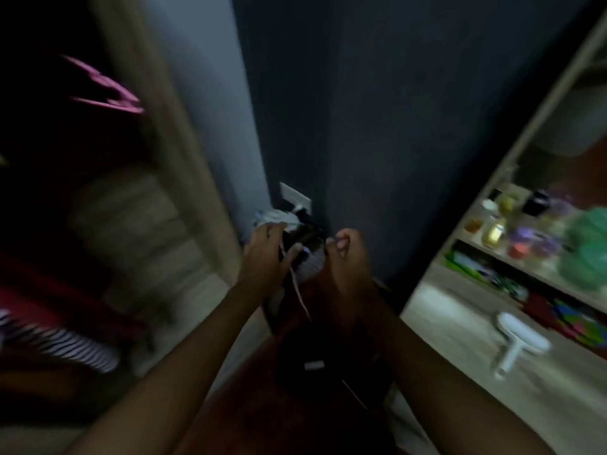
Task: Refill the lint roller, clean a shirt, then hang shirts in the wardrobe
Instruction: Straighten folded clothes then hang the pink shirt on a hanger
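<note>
Holding the shirt (308,244) up by its top edge, we grip it with both hands, left hand (266,254) curled over it and right hand (345,254) fisted, likely readying it for the hanger (108,90). The roller (522,343) lies aside, right.

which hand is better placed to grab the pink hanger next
Left, probably: the left hand is on the side of the pink hanger; the right hand is farther off. Both hold the dark garment.
</note>
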